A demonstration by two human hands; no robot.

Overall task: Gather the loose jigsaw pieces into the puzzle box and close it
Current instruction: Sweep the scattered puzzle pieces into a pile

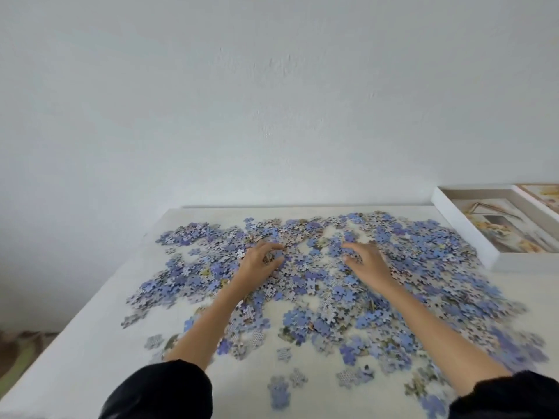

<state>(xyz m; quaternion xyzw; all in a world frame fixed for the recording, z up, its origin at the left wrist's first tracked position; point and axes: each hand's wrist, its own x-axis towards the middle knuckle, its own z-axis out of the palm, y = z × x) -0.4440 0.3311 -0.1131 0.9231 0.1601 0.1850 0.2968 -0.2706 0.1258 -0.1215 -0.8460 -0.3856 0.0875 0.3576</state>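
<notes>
Several loose jigsaw pieces [402, 267], mostly blue and grey, lie spread over the white table [75, 352]. My left hand [261, 261] rests in the middle of the spread, its fingers curled around a small clump of pieces. My right hand [367, 260] lies a little to the right on the pieces, fingers bent and pressing down on them. The open white puzzle box [459, 225] sits at the table's far right corner, apart from both hands, with a pale picture inside.
A white wall [272, 101] stands right behind the table's far edge. Another flat picture panel [541, 196], perhaps the lid, lies beyond the box at the right border. The table's left edge drops to a floor with a patterned rug [18, 352].
</notes>
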